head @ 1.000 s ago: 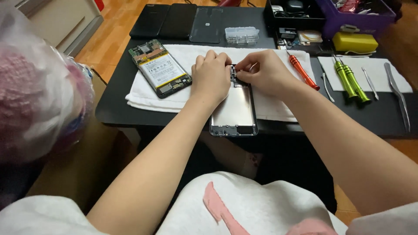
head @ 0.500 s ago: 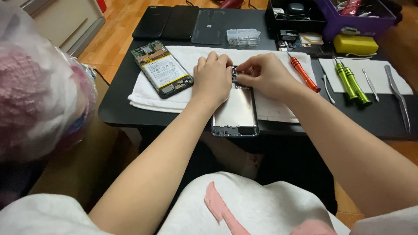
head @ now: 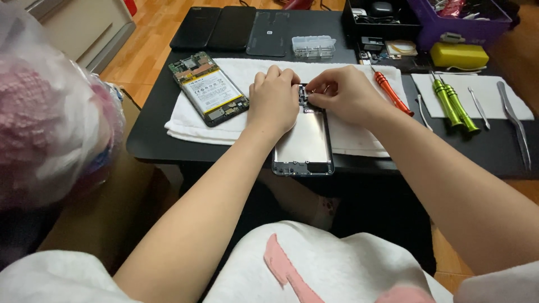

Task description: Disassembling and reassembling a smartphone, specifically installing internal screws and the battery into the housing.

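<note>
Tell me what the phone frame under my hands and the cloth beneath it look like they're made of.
The phone frame looks like metal, satin silver: its flat panel gives a soft grey sheen. The cloth looks like white cotton towelling, matte and folded thick, though the weave is too small to confirm.

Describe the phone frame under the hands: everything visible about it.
The phone frame is a slim rectangle with a silvery, metal-looking inner plate and a dark rim with rounded corners. It lies flat, long axis pointing away from the person, its far end on the white towel and its near end at the table edge. Small dark parts sit at its top, where the left hand and right hand rest on it.
</note>
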